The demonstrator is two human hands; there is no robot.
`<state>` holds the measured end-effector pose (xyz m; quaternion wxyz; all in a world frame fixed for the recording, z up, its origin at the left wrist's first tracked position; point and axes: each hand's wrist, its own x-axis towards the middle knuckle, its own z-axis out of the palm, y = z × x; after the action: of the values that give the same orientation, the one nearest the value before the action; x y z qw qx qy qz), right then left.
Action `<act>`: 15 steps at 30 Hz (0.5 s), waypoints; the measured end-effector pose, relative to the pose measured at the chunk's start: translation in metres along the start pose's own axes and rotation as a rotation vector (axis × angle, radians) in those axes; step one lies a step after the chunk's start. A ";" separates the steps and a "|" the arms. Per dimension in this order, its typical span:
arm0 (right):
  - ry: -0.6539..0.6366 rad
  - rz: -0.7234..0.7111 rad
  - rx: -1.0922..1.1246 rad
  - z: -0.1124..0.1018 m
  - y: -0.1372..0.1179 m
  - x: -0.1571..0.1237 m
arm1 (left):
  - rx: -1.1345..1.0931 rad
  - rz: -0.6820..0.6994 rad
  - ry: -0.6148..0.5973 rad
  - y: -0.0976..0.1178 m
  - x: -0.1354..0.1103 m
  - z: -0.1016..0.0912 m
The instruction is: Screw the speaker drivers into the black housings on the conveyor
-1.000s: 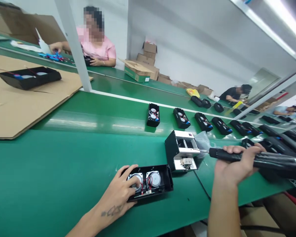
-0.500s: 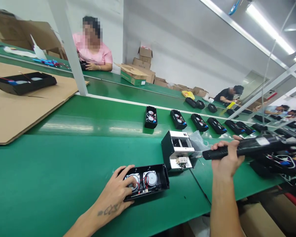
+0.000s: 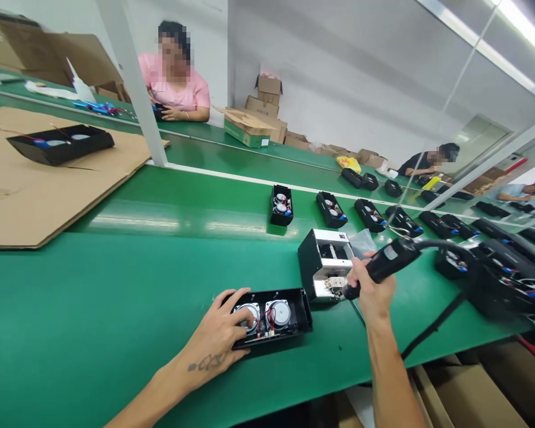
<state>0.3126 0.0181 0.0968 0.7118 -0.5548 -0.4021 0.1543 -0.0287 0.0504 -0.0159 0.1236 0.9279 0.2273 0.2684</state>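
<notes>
My left hand [image 3: 225, 330] grips the left end of a black speaker housing [image 3: 301, 312], its fingers over the near speaker and the thumb along the front wall. Two round silver speakers with red and black wires lie inside the housing. My right hand [image 3: 374, 288] is wrapped around a black electric screwdriver [image 3: 395, 258], whose cable runs off to the right. The screwdriver's front end is at the front of a black and silver screw feeder [image 3: 321, 264]; its tip is too small to make out.
Several open speaker housings [image 3: 282, 205] stand in a row on the green conveyor [image 3: 196, 205]. Cardboard [image 3: 71, 205] with another housing lies at the left. More housings crowd the right. A co-worker [image 3: 176, 89] sits across the line, beside a white post [image 3: 145, 107].
My right hand has brought the screwdriver left to the front of the screw feeder, its front end now pointing down and left. My left hand stays on the housing. The view has shifted slightly.
</notes>
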 end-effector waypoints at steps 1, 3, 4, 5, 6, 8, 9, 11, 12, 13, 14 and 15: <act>-0.047 0.039 -0.011 -0.001 -0.002 -0.005 | 0.000 -0.002 -0.009 0.001 0.000 -0.001; -0.124 0.115 0.024 0.000 -0.011 -0.020 | -0.004 -0.014 -0.018 0.002 0.000 -0.003; -0.154 0.145 0.077 0.001 -0.017 -0.030 | -0.006 -0.020 -0.023 0.003 0.000 -0.004; -0.180 0.164 0.148 0.004 -0.024 -0.040 | -0.010 -0.024 -0.032 0.004 0.000 -0.005; -0.202 0.169 0.225 0.008 -0.031 -0.052 | -0.012 -0.027 -0.046 0.005 0.000 -0.006; -0.248 0.137 0.364 0.021 -0.043 -0.075 | -0.009 -0.034 -0.086 0.007 0.000 -0.009; -0.268 0.109 0.419 0.029 -0.048 -0.085 | -0.003 -0.037 -0.109 0.009 0.000 -0.011; -0.303 0.058 0.503 0.048 -0.054 -0.104 | 0.014 -0.042 -0.144 0.011 0.001 -0.014; -0.328 0.046 0.535 0.058 -0.055 -0.112 | 0.022 -0.044 -0.154 0.011 0.001 -0.015; -0.358 0.046 0.556 0.068 -0.055 -0.119 | 0.027 -0.047 -0.165 0.012 0.002 -0.016; -0.392 0.053 0.567 0.077 -0.054 -0.124 | 0.029 -0.051 -0.175 0.013 0.002 -0.017; -0.426 0.062 0.569 0.085 -0.053 -0.129 | 0.028 -0.056 -0.183 0.013 0.003 -0.018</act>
<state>0.1561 -0.0285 0.0986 0.7331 -0.3017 -0.4652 0.3939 -0.0315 0.0422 0.0046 0.1385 0.9434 0.2447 0.1758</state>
